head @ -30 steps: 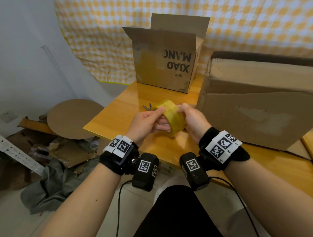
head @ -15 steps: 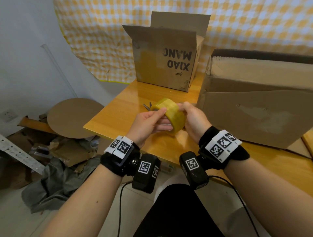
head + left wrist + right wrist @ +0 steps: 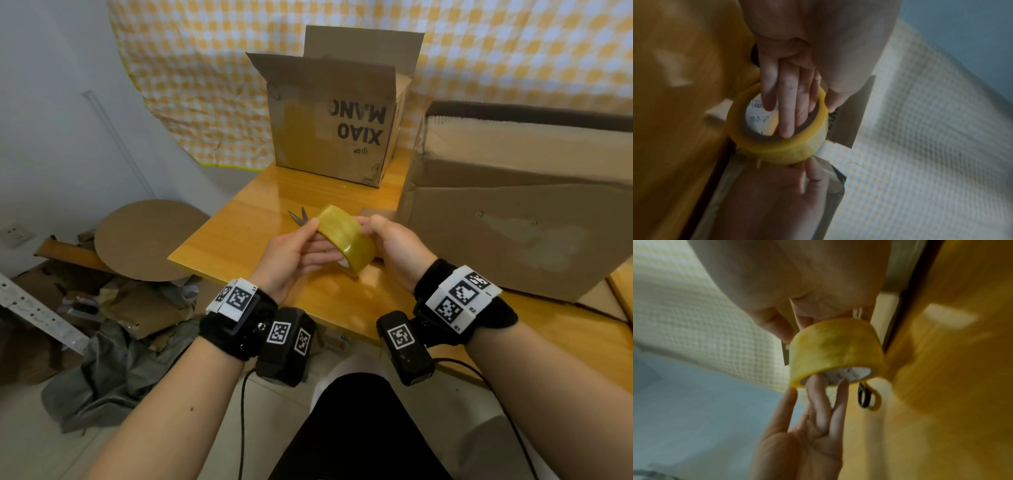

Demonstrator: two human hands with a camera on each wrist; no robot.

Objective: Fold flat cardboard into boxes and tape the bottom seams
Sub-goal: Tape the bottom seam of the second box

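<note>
Above the wooden table's near edge I hold a yellow tape roll between both hands. My left hand pinches it: the fingers reach into the core and the thumb lies on the outer band. My right hand grips the other side of the tape roll with curled fingertips. No free tape end shows. A folded brown box stands just right of my hands. An open box printed XIAO MANG stands at the back.
Scissors lie on the table just behind the roll. Cardboard scraps, a round cardboard disc and grey cloth cover the floor to the left. A yellow checked cloth hangs behind the table.
Both hands stay in nearly the same place. The roll has turned slightly between my fingers, and my left thumb has shifted along its rim.
</note>
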